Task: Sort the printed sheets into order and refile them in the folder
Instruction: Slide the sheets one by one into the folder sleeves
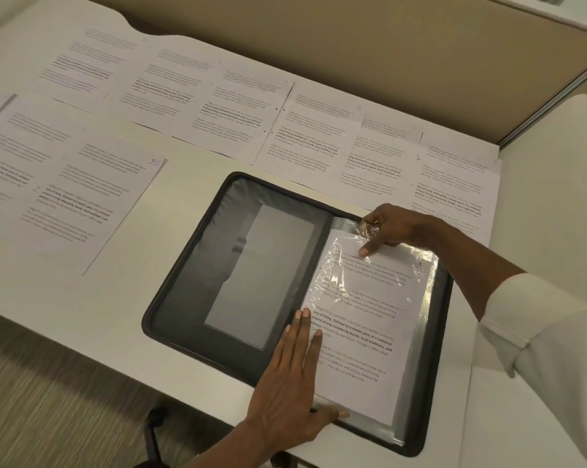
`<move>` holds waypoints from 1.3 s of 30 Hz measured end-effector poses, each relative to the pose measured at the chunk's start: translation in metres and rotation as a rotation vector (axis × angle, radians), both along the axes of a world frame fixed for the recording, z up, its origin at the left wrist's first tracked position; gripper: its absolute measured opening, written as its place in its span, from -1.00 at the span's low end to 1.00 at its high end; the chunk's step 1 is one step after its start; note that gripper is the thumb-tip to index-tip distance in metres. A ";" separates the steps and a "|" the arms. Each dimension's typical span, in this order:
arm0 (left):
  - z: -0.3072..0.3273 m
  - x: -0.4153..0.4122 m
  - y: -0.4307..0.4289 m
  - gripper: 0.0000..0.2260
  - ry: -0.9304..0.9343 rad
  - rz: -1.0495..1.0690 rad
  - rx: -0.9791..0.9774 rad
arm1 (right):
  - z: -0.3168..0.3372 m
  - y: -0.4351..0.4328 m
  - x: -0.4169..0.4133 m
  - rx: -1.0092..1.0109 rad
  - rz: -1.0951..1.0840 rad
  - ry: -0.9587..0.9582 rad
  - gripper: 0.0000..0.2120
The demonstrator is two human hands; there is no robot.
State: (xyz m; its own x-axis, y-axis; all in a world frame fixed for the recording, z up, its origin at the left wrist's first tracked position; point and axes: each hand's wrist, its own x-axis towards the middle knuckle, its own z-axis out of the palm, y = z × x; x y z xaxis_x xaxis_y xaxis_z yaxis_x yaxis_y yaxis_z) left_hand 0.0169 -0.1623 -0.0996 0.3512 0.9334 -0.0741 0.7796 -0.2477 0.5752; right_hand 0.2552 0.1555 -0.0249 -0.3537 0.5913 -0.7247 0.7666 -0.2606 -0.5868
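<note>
A black zip folder lies open on the white desk near the front edge. In its right half a printed sheet sits partly inside a clear plastic sleeve. My left hand lies flat with straight fingers on the sheet's lower left part, thumb along the bottom edge. My right hand pinches the crinkled top edge of the sleeve, its index finger pointing down onto the sheet's top. Several more printed sheets, one marked 5 and one marked 10, lie spread in rows behind and left of the folder.
A beige partition wall runs behind the desk. A second white desk surface adjoins on the right. Carpet floor shows below the desk's front edge, with a dark chair part there.
</note>
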 end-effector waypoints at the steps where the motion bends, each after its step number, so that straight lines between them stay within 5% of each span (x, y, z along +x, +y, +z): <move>1: 0.000 0.000 0.000 0.09 0.007 -0.005 -0.014 | -0.002 -0.001 0.000 0.004 0.013 -0.004 -0.72; 8: 0.001 -0.001 0.000 0.09 0.022 -0.020 -0.022 | -0.007 -0.004 -0.001 0.059 0.067 0.020 -0.81; 14: -0.002 -0.002 0.000 0.11 0.053 -0.041 0.000 | -0.003 -0.010 -0.001 0.075 0.028 -0.030 -0.67; 21: -0.006 -0.004 0.003 0.09 0.094 -0.059 0.029 | 0.011 -0.017 0.011 0.250 0.117 -0.401 -0.44; 26: -0.006 -0.011 0.015 -0.12 0.271 -0.101 0.090 | 0.043 -0.037 0.034 0.393 0.120 -0.450 -0.62; 31: 0.009 -0.020 0.037 -0.31 0.149 0.009 0.036 | 0.046 -0.069 0.048 0.521 -0.153 -0.300 -0.69; 35: 0.023 -0.052 0.070 0.04 0.267 0.078 -0.058 | 0.014 -0.111 0.049 0.547 -0.437 -0.245 -0.58; 39: 0.019 -0.077 0.082 0.08 0.364 -0.022 -0.054 | -0.016 -0.156 0.040 0.675 -0.709 -0.102 -0.27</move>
State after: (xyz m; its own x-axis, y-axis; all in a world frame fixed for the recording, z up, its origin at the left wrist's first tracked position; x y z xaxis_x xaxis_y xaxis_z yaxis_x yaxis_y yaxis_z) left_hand -0.0599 -0.0807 -0.0804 0.3124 0.9173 -0.2468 0.9305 -0.2432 0.2739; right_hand 0.2948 -0.0002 -0.0409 0.2884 0.9434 -0.1637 0.6170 -0.3139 -0.7216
